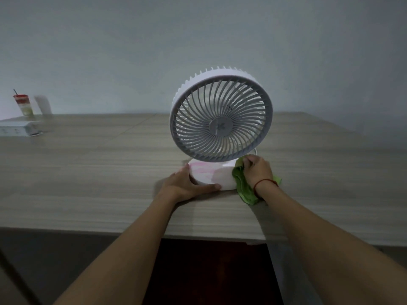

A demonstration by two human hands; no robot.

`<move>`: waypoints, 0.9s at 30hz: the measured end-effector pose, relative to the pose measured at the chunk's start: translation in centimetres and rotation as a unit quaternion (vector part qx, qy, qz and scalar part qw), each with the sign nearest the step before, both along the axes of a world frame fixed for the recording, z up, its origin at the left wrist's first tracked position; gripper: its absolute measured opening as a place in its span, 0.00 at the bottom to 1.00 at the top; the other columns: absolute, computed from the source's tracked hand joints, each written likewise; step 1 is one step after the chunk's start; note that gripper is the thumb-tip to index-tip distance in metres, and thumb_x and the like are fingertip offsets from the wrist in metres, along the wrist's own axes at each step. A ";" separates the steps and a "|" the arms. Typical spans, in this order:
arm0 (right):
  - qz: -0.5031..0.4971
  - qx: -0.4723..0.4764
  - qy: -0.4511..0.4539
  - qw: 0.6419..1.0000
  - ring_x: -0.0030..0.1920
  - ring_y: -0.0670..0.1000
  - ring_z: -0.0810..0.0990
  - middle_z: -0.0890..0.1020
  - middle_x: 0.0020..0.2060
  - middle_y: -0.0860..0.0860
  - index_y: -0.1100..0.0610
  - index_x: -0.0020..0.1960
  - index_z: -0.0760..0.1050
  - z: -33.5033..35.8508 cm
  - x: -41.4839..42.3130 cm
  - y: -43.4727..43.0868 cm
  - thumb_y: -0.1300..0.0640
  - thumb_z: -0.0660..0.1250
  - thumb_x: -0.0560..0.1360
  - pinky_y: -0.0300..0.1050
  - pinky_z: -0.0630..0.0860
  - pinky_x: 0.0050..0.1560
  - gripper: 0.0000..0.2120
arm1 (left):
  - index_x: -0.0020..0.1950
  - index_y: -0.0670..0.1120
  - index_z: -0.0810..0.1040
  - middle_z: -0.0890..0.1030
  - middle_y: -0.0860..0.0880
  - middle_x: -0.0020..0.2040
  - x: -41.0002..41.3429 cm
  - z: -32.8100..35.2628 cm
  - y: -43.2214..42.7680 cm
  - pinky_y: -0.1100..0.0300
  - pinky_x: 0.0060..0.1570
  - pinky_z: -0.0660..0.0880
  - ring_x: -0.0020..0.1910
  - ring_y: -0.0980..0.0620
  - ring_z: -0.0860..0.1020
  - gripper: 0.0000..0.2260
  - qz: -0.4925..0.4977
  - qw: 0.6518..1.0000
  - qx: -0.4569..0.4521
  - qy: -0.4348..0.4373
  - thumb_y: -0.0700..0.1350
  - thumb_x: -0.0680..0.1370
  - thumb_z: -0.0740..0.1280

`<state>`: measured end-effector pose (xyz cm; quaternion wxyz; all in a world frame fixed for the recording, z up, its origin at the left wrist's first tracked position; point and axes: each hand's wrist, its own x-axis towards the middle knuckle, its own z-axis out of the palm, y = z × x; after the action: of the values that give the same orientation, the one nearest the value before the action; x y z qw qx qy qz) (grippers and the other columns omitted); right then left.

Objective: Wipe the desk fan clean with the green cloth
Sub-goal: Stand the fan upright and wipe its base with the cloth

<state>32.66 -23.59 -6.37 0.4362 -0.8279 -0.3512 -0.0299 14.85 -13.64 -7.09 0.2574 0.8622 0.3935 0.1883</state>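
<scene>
Nearest the camera, 2 bare forearms reach forward over the front edge of the tabletop point(88, 172).

Left hand point(187, 183): set against the front-left of the fan's white base point(211, 176). Fingers spread wide: the thumb lies straight along the front rim and the other fingers run up the left side. The palm rests on the tabletop.

Right hand point(258, 171): fingers curled over the green cloth point(242, 191), bunching it and pressing it against the right side of the base. A red cord bracelet point(266, 181) circles this wrist. The loose end of the cloth trails on the tabletop under the wrist.

Desk fan point(220, 115): upright near the front edge of the tabletop, right of centre. Its round grey grille is tilted slightly back and faces the camera. Pink marks show on top of the base.

Far left, well apart from the fan: 1 white box point(17, 128), blurred, and behind it 1 cup point(23, 104) with a straw, both before the plain wall point(198, 40)
</scene>
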 end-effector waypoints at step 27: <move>0.017 -0.074 -0.046 0.996 0.57 0.61 0.78 0.82 0.55 0.60 0.61 0.54 0.79 -0.5 -1.1 2.3 0.52 0.59 0.78 0.50 0.73 0.57 0.16 | 0.71 0.54 0.64 0.75 0.51 0.68 -0.2 0.0 0.3 0.54 0.64 0.72 0.66 0.48 0.74 0.50 0.002 1.000 0.016 0.020 0.75 0.56 0.70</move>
<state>31.53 -21.33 -6.91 0.3571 -0.8496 -0.3867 -0.0345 14.66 -13.34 -7.13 0.2353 0.8690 0.3973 0.1778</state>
